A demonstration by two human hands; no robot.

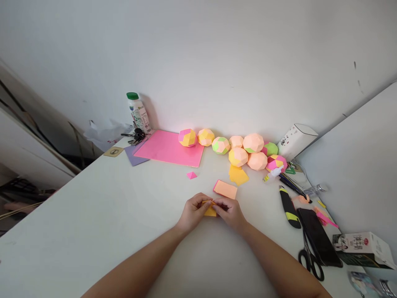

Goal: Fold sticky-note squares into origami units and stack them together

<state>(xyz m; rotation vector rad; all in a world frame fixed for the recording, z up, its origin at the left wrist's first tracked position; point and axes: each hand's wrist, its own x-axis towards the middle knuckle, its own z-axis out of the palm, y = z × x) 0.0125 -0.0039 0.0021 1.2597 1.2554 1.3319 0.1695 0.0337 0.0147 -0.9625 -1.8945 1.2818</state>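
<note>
My left hand (194, 212) and my right hand (230, 212) meet at the middle of the white table (93, 223). Both pinch a small folded yellow paper piece (210, 211), fingers curled over it. Just beyond my right hand lies a small stack of orange and pink paper squares (225, 189). A tiny folded pink piece (191, 175) sits farther back, and loose yellow squares (238, 175) lie to its right.
Several paper polyhedron balls (237, 156) line the wall beside a large pink sheet (169, 147). A bottle (138, 112) and keys (136, 136) stand at the back left. At the right are a highlighter (289, 209), a phone (319, 236), scissors (310, 260), pens and cartons.
</note>
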